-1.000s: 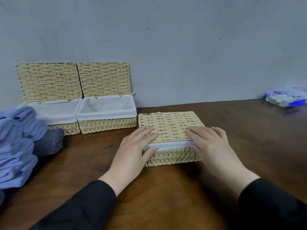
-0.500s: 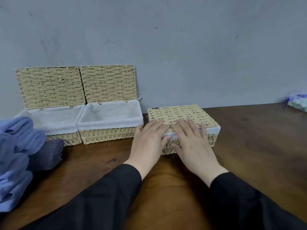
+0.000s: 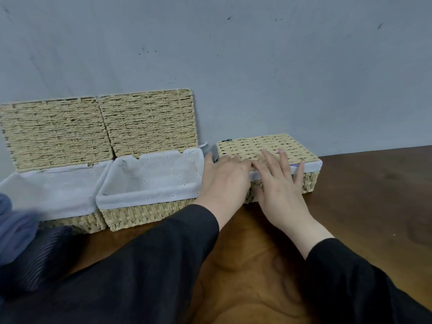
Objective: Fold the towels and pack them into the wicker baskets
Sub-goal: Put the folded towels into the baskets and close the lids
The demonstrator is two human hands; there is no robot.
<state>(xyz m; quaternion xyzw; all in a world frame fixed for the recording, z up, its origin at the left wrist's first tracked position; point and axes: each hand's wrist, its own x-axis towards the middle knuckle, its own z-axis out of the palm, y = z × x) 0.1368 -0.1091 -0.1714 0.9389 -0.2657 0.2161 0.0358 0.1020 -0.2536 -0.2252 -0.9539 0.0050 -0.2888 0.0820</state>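
Both hands are flat on the closed basket (image 3: 268, 146) here, fingers straight and spread across its woven lid, nothing pinched or gripped. The left hand (image 3: 224, 178) covers the lid's near left corner, the right hand (image 3: 278, 183) sits just beside it with fingertips reaching toward the middle of the lid. That closed basket stands on the worktop (image 3: 374, 206), near the wall (image 3: 257, 54), just to the right of the middle open basket (image 3: 149, 183), and it looks very close to touching that one. A sliver of bluish cloth shows at the lid's right front edge, so my guess is a towel is packed inside and poking out a little. To the left of the closed basket, two baskets wait with lids propped against the wall and white liners showing: the middle one and the far left open basket (image 3: 53, 190). The towels (image 3: 16, 232) still to fold lie in a blurred blue heap at the far left, well apart from the closed basket. Now the risks: a hard shove with flat palms could knock the closed basket into its neighbour and jolt that propped lid down. Pressing on a lid with cloth caught under it may leave it sitting proud, or crease the towel. And flat hands can simply slip on the weave.
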